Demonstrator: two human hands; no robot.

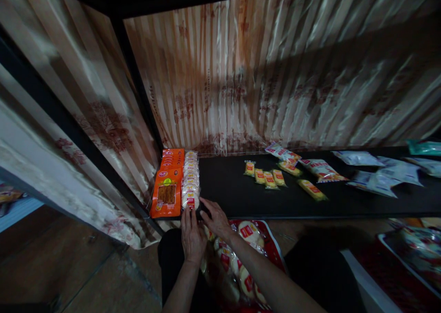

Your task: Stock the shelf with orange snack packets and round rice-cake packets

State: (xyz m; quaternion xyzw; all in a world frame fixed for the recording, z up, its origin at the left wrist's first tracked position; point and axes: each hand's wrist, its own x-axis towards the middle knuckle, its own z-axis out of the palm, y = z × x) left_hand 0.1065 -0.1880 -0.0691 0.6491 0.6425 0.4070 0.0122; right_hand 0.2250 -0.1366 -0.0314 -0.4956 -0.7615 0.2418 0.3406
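A row of clear-wrapped round white crackers (190,177) with red and yellow labels overlaps front to back along the black shelf (223,193). At its front end, my left hand (193,235) rests its outstretched fingers on the nearest packet. My right hand (216,219) is at the right side of that same packet, fingers spread and bent, with no item visible in it. Orange snack packets (166,189) lie in a matching row just left of the crackers. Below my hands, a red basket (272,244) holds several more wrapped round crackers (225,260).
Small yellow packets (270,179), red-and-white bags (324,169) and white packets (375,180) lie scattered along the shelf to the right. A pleated curtain (220,83) hangs behind, and a dark metal post (138,74) stands at the left. Another loaded red basket (399,262) sits at lower right.
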